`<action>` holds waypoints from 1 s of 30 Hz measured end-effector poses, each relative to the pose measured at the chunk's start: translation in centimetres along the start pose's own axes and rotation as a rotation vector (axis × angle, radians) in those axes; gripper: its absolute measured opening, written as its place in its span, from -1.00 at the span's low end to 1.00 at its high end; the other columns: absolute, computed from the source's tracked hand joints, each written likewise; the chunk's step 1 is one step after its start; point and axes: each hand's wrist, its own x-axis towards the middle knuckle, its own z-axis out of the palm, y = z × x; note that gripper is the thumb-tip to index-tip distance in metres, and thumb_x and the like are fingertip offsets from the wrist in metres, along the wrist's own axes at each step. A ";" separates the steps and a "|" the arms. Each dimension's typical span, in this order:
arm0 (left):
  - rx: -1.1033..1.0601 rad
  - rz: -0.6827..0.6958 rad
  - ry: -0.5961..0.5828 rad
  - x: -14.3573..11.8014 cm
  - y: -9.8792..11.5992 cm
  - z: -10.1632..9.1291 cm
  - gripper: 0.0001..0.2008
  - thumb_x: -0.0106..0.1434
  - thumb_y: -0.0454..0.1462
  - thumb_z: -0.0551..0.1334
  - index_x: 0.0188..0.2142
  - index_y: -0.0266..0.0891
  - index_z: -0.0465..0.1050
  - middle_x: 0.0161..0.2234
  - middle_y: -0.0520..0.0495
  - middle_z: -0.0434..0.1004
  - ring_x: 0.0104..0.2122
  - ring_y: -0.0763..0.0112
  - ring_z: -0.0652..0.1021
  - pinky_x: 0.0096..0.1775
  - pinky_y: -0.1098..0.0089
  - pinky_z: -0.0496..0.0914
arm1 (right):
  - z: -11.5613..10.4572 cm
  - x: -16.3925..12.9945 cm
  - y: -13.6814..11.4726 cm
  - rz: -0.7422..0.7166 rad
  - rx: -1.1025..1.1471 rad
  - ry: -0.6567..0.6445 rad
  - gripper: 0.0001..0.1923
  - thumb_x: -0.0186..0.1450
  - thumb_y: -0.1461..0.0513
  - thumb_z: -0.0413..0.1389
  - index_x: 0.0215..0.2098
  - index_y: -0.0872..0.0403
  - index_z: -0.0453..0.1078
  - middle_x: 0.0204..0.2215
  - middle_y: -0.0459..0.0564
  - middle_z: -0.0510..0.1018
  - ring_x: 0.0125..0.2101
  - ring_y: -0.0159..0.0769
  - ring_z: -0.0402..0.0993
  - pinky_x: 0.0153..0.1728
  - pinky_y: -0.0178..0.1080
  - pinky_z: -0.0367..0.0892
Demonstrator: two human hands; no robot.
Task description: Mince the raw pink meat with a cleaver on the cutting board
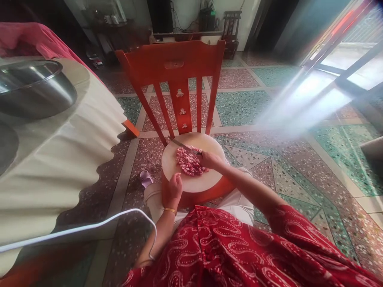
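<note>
A heap of chopped raw meat [191, 164] lies on a round, pale cutting board [197, 185], which rests on the seat of a reddish wooden chair [193, 199]. My right hand [211, 160] is closed around the handle of a knife [183, 145]. Its blade points to the far left, over the far side of the meat, and shows as a thin dark strip. At the near left edge of the board is my left hand [175, 186], its fingers curled into a loose fist beside the meat. I see nothing in it.
On the left stands a table with a cream cloth [92, 131] and a large steel basin [38, 93]. A white cable [89, 226] runs from the left to my left arm. The chair's back [176, 63] rises behind the board. A purple slipper [146, 179] is on the tiled floor.
</note>
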 end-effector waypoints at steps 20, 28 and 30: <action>-0.001 0.077 0.097 0.2 -1.3 1.2 -0.72 0.26 -0.25 -0.01 -0.22 -0.27 0.43 -0.32 -0.12 0.55 -0.32 0.37 0.52 -0.26 0.41 0.37 | 1.6 -2.7 3.4 0.024 0.007 -0.043 -0.58 0.38 0.00 -0.20 -0.10 0.08 0.32 -0.33 0.09 0.56 -0.40 -0.23 0.47 -0.46 -0.32 0.13; 0.045 0.131 0.079 0.7 -1.5 1.6 -0.73 0.26 -0.28 -0.02 -0.20 -0.28 0.43 -0.28 -0.15 0.55 -0.29 0.37 0.52 -0.23 0.40 0.36 | 1.2 -5.3 6.7 0.057 -0.004 0.213 -0.52 0.39 0.01 -0.30 -0.12 0.12 0.31 -0.35 0.12 0.54 -0.35 -0.20 0.45 -0.45 -0.30 0.10; 0.048 0.140 0.098 0.8 -1.5 1.7 -0.73 0.26 -0.28 -0.02 -0.23 -0.27 0.43 -0.30 -0.15 0.55 -0.30 0.37 0.53 -0.24 0.40 0.36 | 1.6 -4.7 6.9 0.117 -0.012 0.100 -0.56 0.37 0.01 -0.21 -0.16 0.14 0.34 -0.35 0.15 0.54 -0.36 -0.21 0.45 -0.45 -0.30 0.11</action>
